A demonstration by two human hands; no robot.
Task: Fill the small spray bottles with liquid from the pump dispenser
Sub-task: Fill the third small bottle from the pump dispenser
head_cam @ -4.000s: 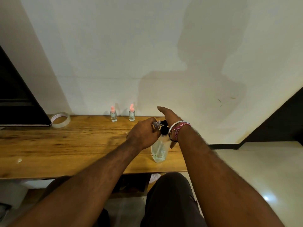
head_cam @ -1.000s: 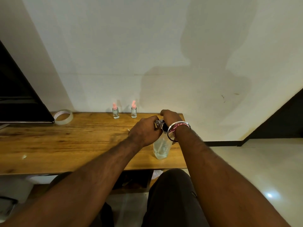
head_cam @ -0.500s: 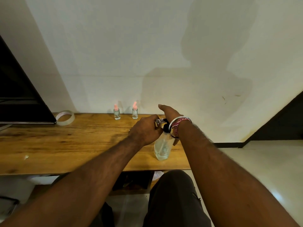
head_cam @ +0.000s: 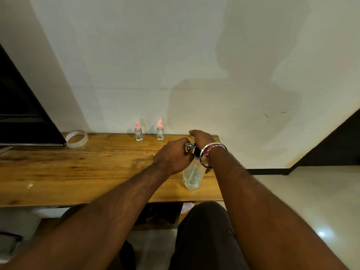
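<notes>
Near the right end of the wooden table (head_cam: 78, 168) stands the clear pump dispenser (head_cam: 191, 177), upright and close to the front edge, with both hands gathered at its black top. The left hand (head_cam: 172, 157) has its fingers curled round a small clear bottle (head_cam: 188, 147), held tilted against the dispenser's nozzle. The right hand (head_cam: 201, 138) lies over the pump head with its fingers stretched flat and pointing left; a metal bangle (head_cam: 213, 146) and a pink thread band (head_cam: 209, 152) circle its wrist. Whether the palm bears down on the pump cannot be told. At the back of the table, by the wall, two small spray bottles with pink caps stand upright and apart, one (head_cam: 138, 132) left of the other (head_cam: 160, 130). A roll of clear tape (head_cam: 76, 138) lies further left, beside a dark panel (head_cam: 21, 117).
</notes>
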